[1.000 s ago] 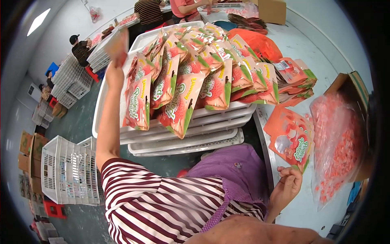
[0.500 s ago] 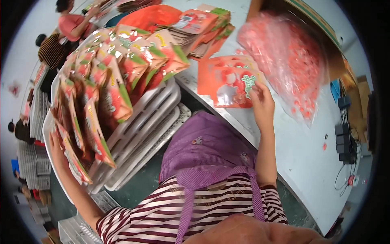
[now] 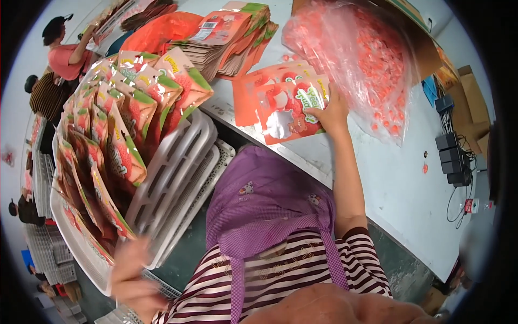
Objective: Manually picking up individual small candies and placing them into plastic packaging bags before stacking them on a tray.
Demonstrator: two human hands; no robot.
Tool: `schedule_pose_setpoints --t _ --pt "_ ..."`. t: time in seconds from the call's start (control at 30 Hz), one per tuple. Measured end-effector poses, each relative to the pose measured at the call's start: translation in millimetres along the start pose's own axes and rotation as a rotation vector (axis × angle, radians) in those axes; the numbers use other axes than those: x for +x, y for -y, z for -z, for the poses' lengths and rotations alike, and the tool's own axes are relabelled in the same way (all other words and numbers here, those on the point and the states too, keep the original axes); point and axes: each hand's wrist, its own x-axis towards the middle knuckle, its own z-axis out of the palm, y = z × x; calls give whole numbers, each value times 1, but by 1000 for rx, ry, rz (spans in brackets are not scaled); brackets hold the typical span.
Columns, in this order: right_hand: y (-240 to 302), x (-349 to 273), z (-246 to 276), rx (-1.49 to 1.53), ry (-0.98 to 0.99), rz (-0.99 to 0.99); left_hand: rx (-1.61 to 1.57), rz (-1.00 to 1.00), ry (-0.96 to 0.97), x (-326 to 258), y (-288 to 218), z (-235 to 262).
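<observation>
My right hand (image 3: 335,114) pinches the right edge of a flat red-orange pouch (image 3: 278,116), thumb on its printed face. This pouch lies tilted over a few similar flat pouches (image 3: 245,102) at the near edge of the table. My left hand (image 3: 135,281) is smeared by motion, beside the near end of a white plastic tray (image 3: 59,202); its fingers cannot be made out. Rows of plump upright pouches (image 3: 127,151) with green corners fill much of that tray. No item is discernible in the left hand.
A large clear bag of small red wrapped pieces (image 3: 372,70) lies on the white table (image 3: 388,189). Stacked flat pouches (image 3: 232,38) and an orange plastic bag (image 3: 162,32) are farther back. Black power adapters (image 3: 452,156) line the right. Other people (image 3: 67,54) work at far left.
My left hand has come away from the pouches in the tray, toward my body. My right hand has drawn the top flat pouch askew from those beneath. The view has shifted somewhat.
</observation>
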Motion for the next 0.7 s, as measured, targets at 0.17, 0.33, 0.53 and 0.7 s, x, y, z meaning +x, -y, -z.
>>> schedule_pose_setpoints --t 0.17,0.33,0.53,0.7 --pt "-32 8 -5 144 -137 -88 -464 592 306 1 69 -93" --pt "7 -1 31 783 -26 -581 -189 371 298 27 126 -173" --pt "21 -57 50 774 90 -410 -350 352 162 65 161 -220" --pt "46 -107 48 911 162 -475 -622 455 282 68 154 -240"
